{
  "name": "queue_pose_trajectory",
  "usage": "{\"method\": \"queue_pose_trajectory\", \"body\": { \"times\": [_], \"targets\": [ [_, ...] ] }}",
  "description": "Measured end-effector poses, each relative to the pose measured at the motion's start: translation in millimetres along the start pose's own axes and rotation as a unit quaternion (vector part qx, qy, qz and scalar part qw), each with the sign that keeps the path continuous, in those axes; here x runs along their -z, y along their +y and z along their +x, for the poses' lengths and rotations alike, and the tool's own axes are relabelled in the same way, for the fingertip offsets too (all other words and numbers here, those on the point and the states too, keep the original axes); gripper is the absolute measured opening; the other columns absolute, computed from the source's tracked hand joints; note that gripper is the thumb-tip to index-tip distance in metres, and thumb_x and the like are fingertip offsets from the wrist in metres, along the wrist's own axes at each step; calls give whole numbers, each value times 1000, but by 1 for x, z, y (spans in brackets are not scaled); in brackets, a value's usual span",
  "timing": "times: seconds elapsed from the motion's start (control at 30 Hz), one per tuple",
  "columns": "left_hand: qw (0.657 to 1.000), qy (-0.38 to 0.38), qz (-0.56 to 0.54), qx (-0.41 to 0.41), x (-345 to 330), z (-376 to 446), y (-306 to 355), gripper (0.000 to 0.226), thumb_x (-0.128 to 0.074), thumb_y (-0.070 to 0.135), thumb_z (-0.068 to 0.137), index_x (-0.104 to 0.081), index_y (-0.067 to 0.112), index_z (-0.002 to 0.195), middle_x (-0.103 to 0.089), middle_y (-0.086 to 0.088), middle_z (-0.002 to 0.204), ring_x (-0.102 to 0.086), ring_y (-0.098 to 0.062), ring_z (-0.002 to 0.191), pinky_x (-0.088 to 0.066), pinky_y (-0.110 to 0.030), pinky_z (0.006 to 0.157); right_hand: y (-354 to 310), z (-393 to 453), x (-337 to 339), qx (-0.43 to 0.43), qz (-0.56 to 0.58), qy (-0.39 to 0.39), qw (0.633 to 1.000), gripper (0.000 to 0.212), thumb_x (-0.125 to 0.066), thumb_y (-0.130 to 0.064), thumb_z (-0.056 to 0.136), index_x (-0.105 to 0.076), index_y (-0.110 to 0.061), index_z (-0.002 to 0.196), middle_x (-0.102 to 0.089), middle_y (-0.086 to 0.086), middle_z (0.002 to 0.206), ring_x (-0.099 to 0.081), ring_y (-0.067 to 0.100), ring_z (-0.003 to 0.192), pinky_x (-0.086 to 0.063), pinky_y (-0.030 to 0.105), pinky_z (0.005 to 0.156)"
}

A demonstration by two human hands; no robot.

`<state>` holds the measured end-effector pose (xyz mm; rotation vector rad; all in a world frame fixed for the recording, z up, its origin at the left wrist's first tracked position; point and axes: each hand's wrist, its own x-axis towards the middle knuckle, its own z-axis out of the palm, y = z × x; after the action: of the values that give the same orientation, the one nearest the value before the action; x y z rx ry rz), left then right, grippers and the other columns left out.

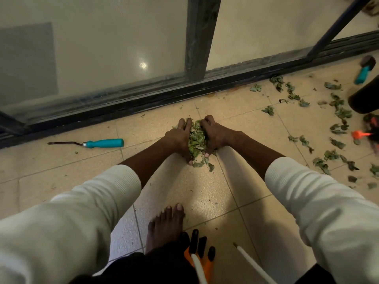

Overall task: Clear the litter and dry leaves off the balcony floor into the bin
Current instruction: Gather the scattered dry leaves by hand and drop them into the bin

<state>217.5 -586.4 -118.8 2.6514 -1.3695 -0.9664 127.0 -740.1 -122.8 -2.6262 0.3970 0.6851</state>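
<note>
A small heap of green dry leaves (196, 140) lies on the beige tiled floor (256, 130) in the middle of the view. My left hand (178, 138) presses against the heap's left side and my right hand (213, 134) against its right side, so the leaves are squeezed between both palms. The fingers curl around the pile, touching the floor. Many more loose leaves (336, 119) are scattered over the tiles to the right. A black rounded container, possibly the bin (364, 97), shows partly at the right edge.
A teal-handled hand tool (102, 143) lies on the floor to the left. A dark sliding-door track (143, 99) with glass panels runs across the back. Another teal-handled tool (363, 72) sits far right. My bare foot (164, 228) and an orange-black glove (202, 253) are near the bottom.
</note>
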Motion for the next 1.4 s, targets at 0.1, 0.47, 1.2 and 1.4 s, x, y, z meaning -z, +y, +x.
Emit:
{"method": "queue_pose_trajectory", "body": {
  "times": [0.1, 0.47, 1.2, 1.4],
  "targets": [
    [1000, 4, -25, -2, -3, 4, 1, 153, -95, 42, 50, 13, 13, 155, 0, -14, 160, -35, -34, 137, -39, -39, 110, -9, -2, -7, 8, 35, 9, 999, 128, -96, -22, 51, -16, -9, 150, -17, 13, 151, -43, 34, 131, -42, 43, 110],
    [967, 43, -252, 13, -20, 5, -5, 97, -90, 20, 59, -36, 14, 140, -31, -8, 135, -43, -27, 117, -50, -41, 96, -47, -28, -4, -110, 355, -1, 928, 55, -63, 5, 78, -44, -3, 129, -51, 18, 119, -60, 25, 90, -51, 25, 56],
    [490, 3, -856, 165, -6, -6, -7, 35, -54, 36, 93, -65, 7, 111, -69, -13, 102, -68, -27, 86, -57, -37, 77, -95, -20, -19, -96, 359, 286, 883, 21, -66, 0, 80, -72, -11, 98, -69, 6, 97, -63, 17, 87, -53, 26, 75],
    [448, -4, -885, 124, -7, -10, -9, 10, -58, 13, 89, -63, 6, 94, -65, -12, 93, -65, -24, 80, -56, -35, 74, -97, -17, -18, -102, 260, 337, 899, 22, -65, -3, 78, -67, -24, 81, -55, -5, 94, -45, 15, 98, -34, 29, 80]
  ]
}}
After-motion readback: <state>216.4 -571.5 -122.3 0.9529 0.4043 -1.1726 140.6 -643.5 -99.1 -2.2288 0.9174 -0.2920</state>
